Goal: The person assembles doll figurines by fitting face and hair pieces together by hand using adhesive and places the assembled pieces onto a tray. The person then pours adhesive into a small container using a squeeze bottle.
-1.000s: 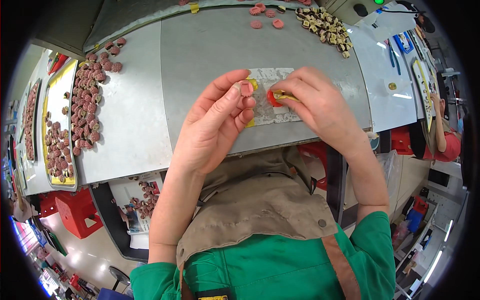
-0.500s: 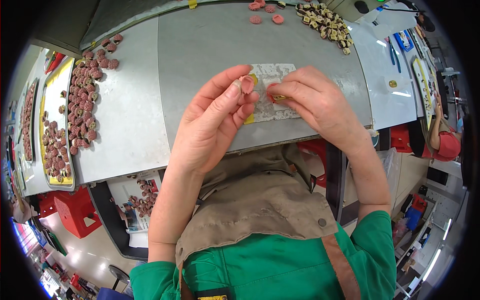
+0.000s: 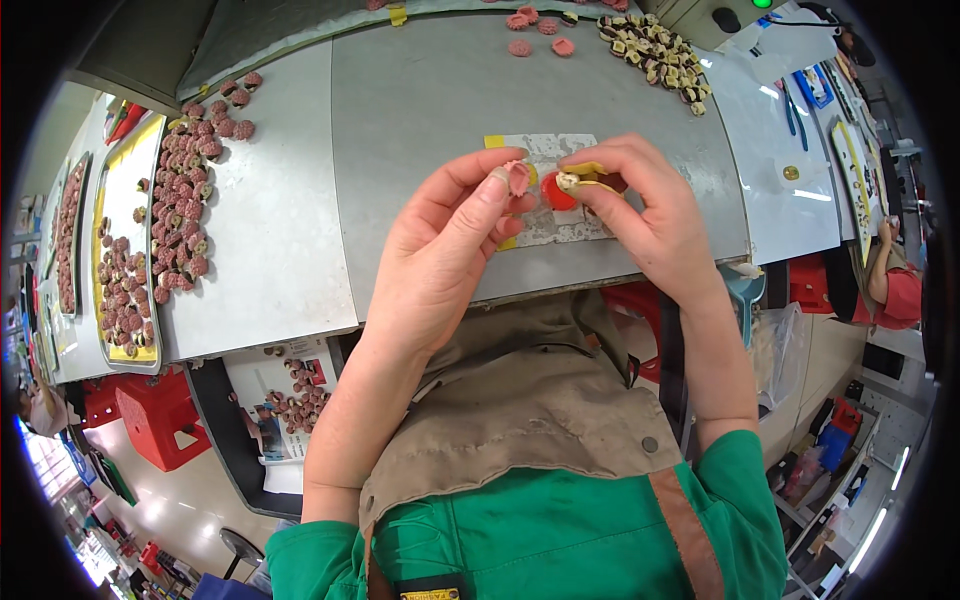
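My left hand (image 3: 445,235) is closed, with a small pink cup-shaped piece (image 3: 518,179) pinched between thumb and fingertips, its hollow showing. To its right, my right hand (image 3: 650,205) grips a small cream-coloured piece (image 3: 568,182) in its fingertips. Something yellow (image 3: 590,169) shows along those fingers; I cannot tell whether it is part of the piece or a finger cover. Just below and left of the cream piece is a round red item (image 3: 556,194), partly covered by the right fingertips. A worn whitish mat (image 3: 560,232) with yellow tape lies under both hands.
Loose pink knobbly pieces (image 3: 182,200) lie in a band at left, beside a yellow-lined tray (image 3: 118,200) with more. Several pink cups (image 3: 519,48) and a heap of cream-and-dark pieces (image 3: 655,55) are at the far side. Pliers (image 3: 793,110) lie at right; a drawer (image 3: 240,440) stands open below.
My right hand has turned and its fingers have spread slightly, bringing the cream piece and more of the red item into sight. The left hand still holds the pink cup; the view has shifted slightly.
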